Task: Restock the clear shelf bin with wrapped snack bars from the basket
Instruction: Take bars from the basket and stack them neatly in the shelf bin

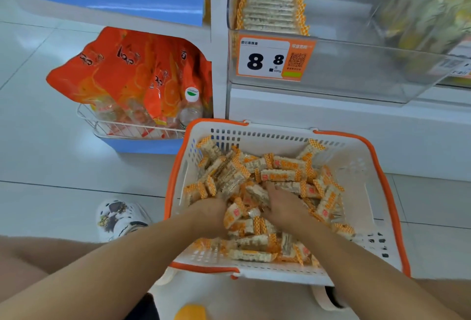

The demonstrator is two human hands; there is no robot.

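While buried in snack bars (280,164), both hands: left (209,211), right (283,205), finger curl hidden.

One head-worn camera is looking forward and steeply down, close over the basket (356,164), facing the clear shelf bin (356,75).

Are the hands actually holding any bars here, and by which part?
It cannot be told. Both the left hand and right hand are dug into the snack bars in the basket; their fingers are hidden among the wrappers.
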